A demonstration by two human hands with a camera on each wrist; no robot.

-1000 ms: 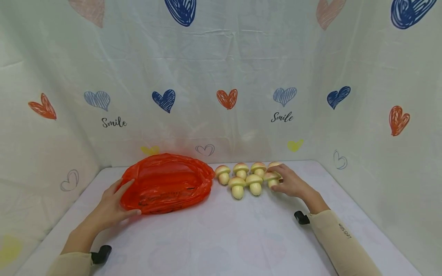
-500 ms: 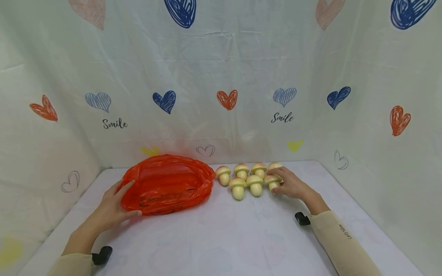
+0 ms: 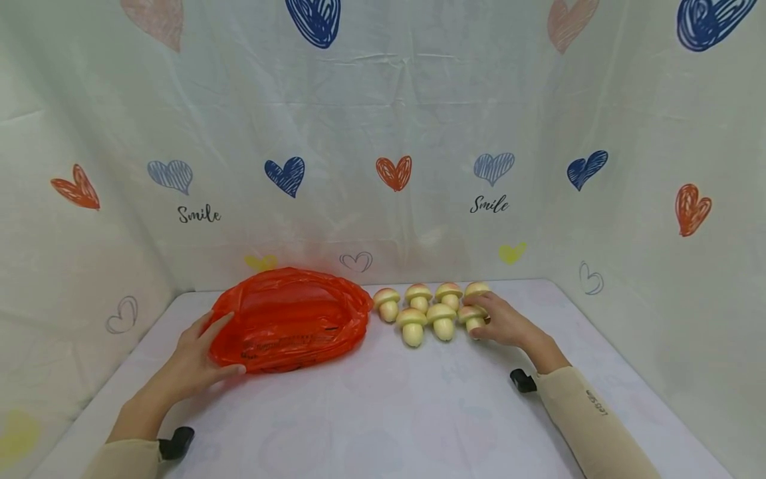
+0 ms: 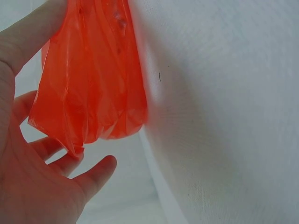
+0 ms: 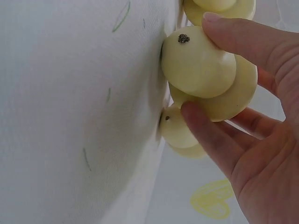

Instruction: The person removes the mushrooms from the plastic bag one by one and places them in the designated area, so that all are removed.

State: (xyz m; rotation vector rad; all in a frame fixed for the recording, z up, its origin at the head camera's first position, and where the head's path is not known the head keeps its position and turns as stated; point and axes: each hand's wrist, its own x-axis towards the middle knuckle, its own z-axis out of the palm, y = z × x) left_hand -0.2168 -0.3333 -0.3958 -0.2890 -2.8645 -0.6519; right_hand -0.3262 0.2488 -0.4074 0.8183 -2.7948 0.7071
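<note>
A red plastic bag (image 3: 293,319) stands with its mouth open at the left of the table. My left hand (image 3: 191,362) rests against the bag's left side, thumb in front and fingers spread; in the left wrist view the bag (image 4: 93,74) sits between thumb and fingers, which are not closed on it. At the right, my right hand (image 3: 505,322) holds the rightmost front toy mushroom (image 3: 473,319). The right wrist view shows thumb and fingers about this pale yellow mushroom (image 5: 198,65), which still touches the table. Part of its cap is hidden by the hand.
Several more mushrooms stand in two rows between bag and right hand, among them a front one (image 3: 411,326) and a back left one (image 3: 387,304). Behind the white table (image 3: 359,412) hangs a curtain (image 3: 335,226) printed with hearts.
My right hand's fingers have come down slightly about the front right mushroom. The left hand and the bag look unmoved.
</note>
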